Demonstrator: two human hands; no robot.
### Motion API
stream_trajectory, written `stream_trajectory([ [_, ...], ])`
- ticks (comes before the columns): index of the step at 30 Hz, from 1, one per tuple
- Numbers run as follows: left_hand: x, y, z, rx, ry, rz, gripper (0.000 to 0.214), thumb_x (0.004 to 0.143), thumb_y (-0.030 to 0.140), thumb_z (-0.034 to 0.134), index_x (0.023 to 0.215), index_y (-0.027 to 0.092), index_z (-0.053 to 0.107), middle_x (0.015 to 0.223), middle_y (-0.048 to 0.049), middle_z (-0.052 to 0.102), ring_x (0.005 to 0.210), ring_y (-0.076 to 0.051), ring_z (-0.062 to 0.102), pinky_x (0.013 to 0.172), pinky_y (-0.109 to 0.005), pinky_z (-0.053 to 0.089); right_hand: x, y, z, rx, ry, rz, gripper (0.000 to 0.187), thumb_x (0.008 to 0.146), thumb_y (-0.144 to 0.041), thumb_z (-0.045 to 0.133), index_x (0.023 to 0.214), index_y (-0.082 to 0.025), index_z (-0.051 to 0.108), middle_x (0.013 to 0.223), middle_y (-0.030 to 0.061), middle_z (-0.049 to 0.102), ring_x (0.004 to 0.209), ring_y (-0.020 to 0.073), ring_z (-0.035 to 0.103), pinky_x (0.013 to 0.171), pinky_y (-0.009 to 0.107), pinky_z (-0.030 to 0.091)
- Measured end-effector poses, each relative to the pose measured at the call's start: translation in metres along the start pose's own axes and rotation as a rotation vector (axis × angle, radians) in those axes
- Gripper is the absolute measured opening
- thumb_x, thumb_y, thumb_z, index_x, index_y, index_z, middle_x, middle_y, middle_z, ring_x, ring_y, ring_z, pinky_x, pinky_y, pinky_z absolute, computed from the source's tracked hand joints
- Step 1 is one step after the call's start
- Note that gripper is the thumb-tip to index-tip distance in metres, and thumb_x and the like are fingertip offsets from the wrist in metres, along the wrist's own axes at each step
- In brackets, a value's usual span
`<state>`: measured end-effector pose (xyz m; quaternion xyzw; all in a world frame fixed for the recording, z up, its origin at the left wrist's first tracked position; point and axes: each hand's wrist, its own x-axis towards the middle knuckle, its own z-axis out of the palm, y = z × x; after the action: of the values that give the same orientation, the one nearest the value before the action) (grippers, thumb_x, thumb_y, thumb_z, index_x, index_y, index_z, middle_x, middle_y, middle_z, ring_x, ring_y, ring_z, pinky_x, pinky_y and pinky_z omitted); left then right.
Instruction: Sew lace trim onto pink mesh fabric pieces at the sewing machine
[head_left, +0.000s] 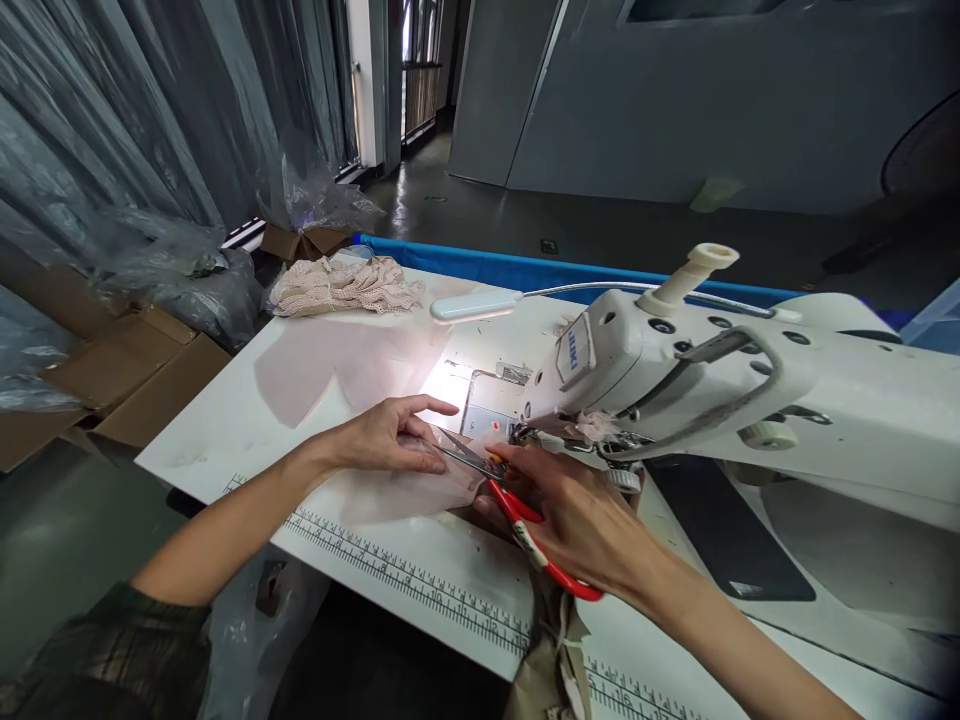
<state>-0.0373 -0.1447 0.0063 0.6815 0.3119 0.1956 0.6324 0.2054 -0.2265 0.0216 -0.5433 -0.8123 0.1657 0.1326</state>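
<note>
My right hand point(570, 505) is wrapped around red-handled scissors point(517, 520), their blades pointing left toward my other hand. The blades lie over a piece of sheer pale pink fabric point(405, 495). My left hand point(390, 435) pinches that fabric between thumb and fingers, with the index finger stretched out to the right. Just behind both hands is the needle area of a white sewing machine point(600, 350). Its metal plate point(491, 410) is lit by a lamp. How far the blades are parted around the fabric is hard to make out.
A bundle of beige lace point(345, 285) lies at the table's back left, near more sheer fabric point(315, 365). A lamp point(476, 305) hangs over the white table point(187, 450). A dark phone-like slab point(727, 530) lies right. Cardboard boxes point(142, 370) stand left; khaki cloth point(551, 665) hangs in front.
</note>
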Motion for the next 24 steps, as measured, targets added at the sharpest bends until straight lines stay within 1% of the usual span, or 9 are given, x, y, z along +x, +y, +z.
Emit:
stream_trajectory([
  [2,0.0,0.0,0.001,0.0,0.004,0.01,0.071,0.072,0.023,0.081,0.133,0.013,0.048,0.078,-0.002,0.072,0.079,-0.016,0.068,0.084,-0.032,0.05,-0.002,0.001,0.0,-0.096,-0.033,0.006,0.042,0.089,-0.05,0.053,0.122,-0.024,0.059,0.093,0.0073,0.067,0.081,0.0251,0.065,0.058,0.03,0.044],
  [4,0.0,-0.002,0.001,-0.014,0.008,0.022,0.075,0.071,0.022,0.082,0.135,0.013,0.046,0.079,-0.003,0.073,0.082,-0.017,0.068,0.086,-0.033,0.049,-0.003,-0.001,0.002,-0.165,-0.046,-0.008,0.041,0.09,-0.051,0.051,0.12,-0.025,0.06,0.093,0.0067,0.067,0.08,0.025,0.065,0.056,0.03,0.042],
  [7,0.001,-0.006,0.001,-0.019,0.023,0.027,0.079,0.071,0.024,0.082,0.138,0.013,0.042,0.081,-0.0048,0.074,0.081,-0.017,0.069,0.085,-0.033,0.05,-0.005,-0.002,0.005,-0.256,-0.015,-0.055,0.042,0.09,-0.053,0.051,0.118,-0.024,0.061,0.092,0.0058,0.067,0.073,0.0233,0.066,0.053,0.029,0.04],
  [11,0.002,-0.012,0.0,0.0,0.056,0.031,0.081,0.073,0.028,0.081,0.141,0.014,0.039,0.079,-0.002,0.072,0.076,-0.016,0.068,0.084,-0.034,0.05,-0.006,-0.001,0.006,-0.333,0.037,-0.099,0.041,0.091,-0.051,0.05,0.117,-0.022,0.062,0.089,0.0056,0.068,0.067,0.0216,0.066,0.046,0.027,0.035],
  [14,0.002,-0.013,0.001,-0.003,0.053,0.028,0.083,0.072,0.027,0.082,0.141,0.015,0.038,0.077,-0.0004,0.072,0.081,-0.017,0.068,0.09,-0.036,0.048,-0.005,-0.001,0.004,-0.321,0.034,-0.114,0.039,0.092,-0.049,0.048,0.116,-0.022,0.062,0.09,0.0055,0.07,0.069,0.0219,0.067,0.045,0.027,0.035],
  [16,0.002,-0.013,0.002,-0.006,0.051,0.023,0.085,0.07,0.026,0.083,0.141,0.015,0.038,0.077,-0.0005,0.072,0.083,-0.018,0.068,0.092,-0.037,0.047,-0.003,-0.003,0.002,-0.287,-0.002,-0.103,0.036,0.093,-0.048,0.045,0.113,-0.023,0.063,0.09,0.0049,0.07,0.07,0.0222,0.068,0.047,0.027,0.037],
  [20,0.002,-0.013,0.002,-0.011,0.052,0.009,0.086,0.069,0.026,0.084,0.142,0.016,0.038,0.08,-0.0022,0.073,0.091,-0.02,0.069,0.094,-0.038,0.046,-0.001,-0.007,-0.001,-0.219,-0.081,-0.074,0.035,0.095,-0.047,0.04,0.106,-0.022,0.064,0.091,0.0056,0.07,0.072,0.0227,0.068,0.052,0.029,0.043],
  [22,0.002,-0.012,0.002,-0.008,0.051,0.006,0.087,0.069,0.026,0.084,0.142,0.016,0.038,0.081,-0.0029,0.074,0.095,-0.021,0.068,0.095,-0.038,0.046,-0.001,-0.008,-0.002,-0.182,-0.096,-0.075,0.037,0.096,-0.046,0.038,0.103,-0.021,0.064,0.092,0.0069,0.069,0.073,0.0227,0.067,0.055,0.03,0.044],
  [24,0.002,-0.011,0.002,-0.005,0.044,0.009,0.087,0.07,0.028,0.084,0.143,0.016,0.038,0.08,-0.0028,0.073,0.093,-0.02,0.069,0.094,-0.037,0.047,-0.001,-0.008,-0.002,-0.144,-0.096,-0.081,0.037,0.097,-0.046,0.037,0.1,-0.02,0.064,0.088,0.0073,0.068,0.072,0.0217,0.066,0.056,0.03,0.044],
])
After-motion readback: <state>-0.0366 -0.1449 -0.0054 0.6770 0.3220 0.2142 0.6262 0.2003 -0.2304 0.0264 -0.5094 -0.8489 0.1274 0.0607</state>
